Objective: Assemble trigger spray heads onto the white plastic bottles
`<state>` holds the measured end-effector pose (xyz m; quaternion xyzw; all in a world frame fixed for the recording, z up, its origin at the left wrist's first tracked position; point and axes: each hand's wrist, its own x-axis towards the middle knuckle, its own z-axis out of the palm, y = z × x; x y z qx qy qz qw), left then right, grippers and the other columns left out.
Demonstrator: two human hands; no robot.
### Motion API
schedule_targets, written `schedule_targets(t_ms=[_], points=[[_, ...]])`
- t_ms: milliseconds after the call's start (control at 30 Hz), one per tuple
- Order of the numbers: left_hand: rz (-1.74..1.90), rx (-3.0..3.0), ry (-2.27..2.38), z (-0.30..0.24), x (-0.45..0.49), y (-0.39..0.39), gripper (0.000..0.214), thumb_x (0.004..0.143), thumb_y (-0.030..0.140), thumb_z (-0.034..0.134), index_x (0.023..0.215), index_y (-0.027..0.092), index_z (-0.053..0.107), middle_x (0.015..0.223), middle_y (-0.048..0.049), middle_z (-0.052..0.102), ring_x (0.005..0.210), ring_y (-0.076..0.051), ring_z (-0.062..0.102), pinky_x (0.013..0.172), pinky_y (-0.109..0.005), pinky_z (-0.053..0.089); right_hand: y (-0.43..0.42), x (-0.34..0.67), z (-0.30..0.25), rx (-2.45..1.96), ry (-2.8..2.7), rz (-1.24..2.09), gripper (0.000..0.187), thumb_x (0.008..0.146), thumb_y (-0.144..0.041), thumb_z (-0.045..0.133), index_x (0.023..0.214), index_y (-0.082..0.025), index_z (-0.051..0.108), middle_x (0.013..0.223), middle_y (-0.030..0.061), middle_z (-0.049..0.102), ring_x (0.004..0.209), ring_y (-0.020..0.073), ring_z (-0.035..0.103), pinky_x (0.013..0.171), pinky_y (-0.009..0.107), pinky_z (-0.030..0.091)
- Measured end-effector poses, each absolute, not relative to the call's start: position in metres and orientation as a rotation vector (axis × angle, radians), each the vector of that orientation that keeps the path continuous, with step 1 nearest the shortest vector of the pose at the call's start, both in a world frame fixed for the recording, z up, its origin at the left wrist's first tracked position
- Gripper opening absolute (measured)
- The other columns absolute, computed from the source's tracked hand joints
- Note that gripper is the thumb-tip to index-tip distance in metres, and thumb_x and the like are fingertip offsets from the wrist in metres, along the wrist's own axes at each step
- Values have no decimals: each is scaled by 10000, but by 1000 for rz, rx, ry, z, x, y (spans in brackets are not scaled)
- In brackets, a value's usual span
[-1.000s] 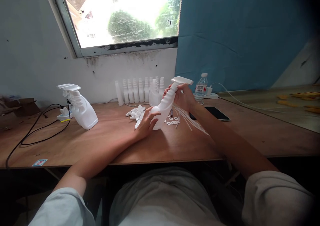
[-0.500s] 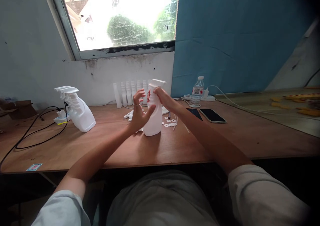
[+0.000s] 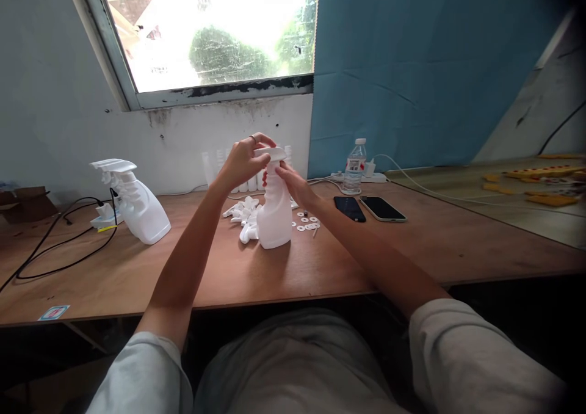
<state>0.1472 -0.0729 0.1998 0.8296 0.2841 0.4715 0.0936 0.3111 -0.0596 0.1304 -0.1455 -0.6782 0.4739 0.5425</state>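
A white spray bottle [image 3: 274,215] stands upright on the wooden table in front of me. My left hand [image 3: 247,157] is closed round its spray head from above, with a ring on one finger. Just under the head, my right hand [image 3: 293,184] grips the bottle's neck, thumb toward me. White trigger heads [image 3: 246,214] lie in a pile to the left behind the bottle. To the right are several small white washers [image 3: 307,226], partly hidden by my right forearm.
Spray bottles with heads [image 3: 144,209] stand at the left beside black cables [image 3: 59,267]. White bottle-like pieces [image 3: 208,170] line the wall. A water bottle [image 3: 354,168], two phones [image 3: 383,209] and a power strip [image 3: 378,177] are at the right. The table's front edge [image 3: 311,298] runs near me.
My left hand has risen from beside the bottle's body and closed on the spray head. My right hand stays at the neck. The view has shifted slightly.
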Motion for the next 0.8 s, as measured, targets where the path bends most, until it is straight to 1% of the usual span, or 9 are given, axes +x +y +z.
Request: schedule_targets(t_ms=[100,200,300,400,467,533,600,700,800], points=[[1364,2376,729,198,142,-68,180,763,160,524,919,144,613,872,-43,665,587,-81,552,594,-244,515,-59,307,124,-305,-1534,1182,407,766,-574,640,912,-203,559,809,24,643,726,182,619,645,317,526],[1378,2347,698,197,141,-66,103,781,222,591,846,143,579,956,-64,669,653,-90,584,625,-249,525,-56,303,118,-316,-1476,1114,429,706,-531,733,877,-213,501,783,7,649,692,163,626,620,295,520],[1432,2366,730,196,142,-65,176,779,291,647,802,145,552,991,-75,670,786,-132,621,698,-272,537,-55,301,115,-325,-1419,1057,480,669,-511,774,890,-238,446,759,-20,643,680,150,626,595,273,510],[1450,2375,744,196,143,-65,216,782,314,665,785,142,535,981,-78,670,844,-152,626,750,-297,539,-57,299,117,-314,-1438,1098,473,705,-573,715,940,-247,467,763,-19,638,687,156,627,593,283,513],[1432,2375,736,196,144,-66,214,785,305,667,778,142,530,984,-80,670,821,-142,623,754,-297,537,-59,297,119,-357,-1432,1063,472,696,-568,725,938,-239,488,737,-21,623,656,146,611,582,279,504],[1420,2376,727,197,145,-68,207,785,297,666,770,144,528,977,-75,670,794,-131,621,736,-284,535,-61,294,120,-431,-1401,949,469,659,-510,778,916,-232,501,707,-32,602,616,124,581,568,260,483],[1418,2382,740,198,145,-71,207,781,295,667,763,144,526,969,-68,671,759,-123,617,700,-268,532,-64,292,120,-448,-1395,874,434,670,-491,773,909,-229,521,703,-34,593,613,115,566,568,250,469],[1400,2391,784,199,144,-74,212,781,299,664,761,140,524,980,-67,670,648,-92,585,625,-250,519,-66,292,118,-378,-1459,938,381,739,-538,688,899,-215,565,734,-8,614,660,136,582,578,258,475],[1362,2398,783,200,141,-74,226,782,316,662,763,141,521,996,-72,666,583,-65,546,578,-236,506,-67,293,116,-368,-1448,963,373,724,-516,716,857,-199,573,731,4,620,654,141,584,574,262,479]])
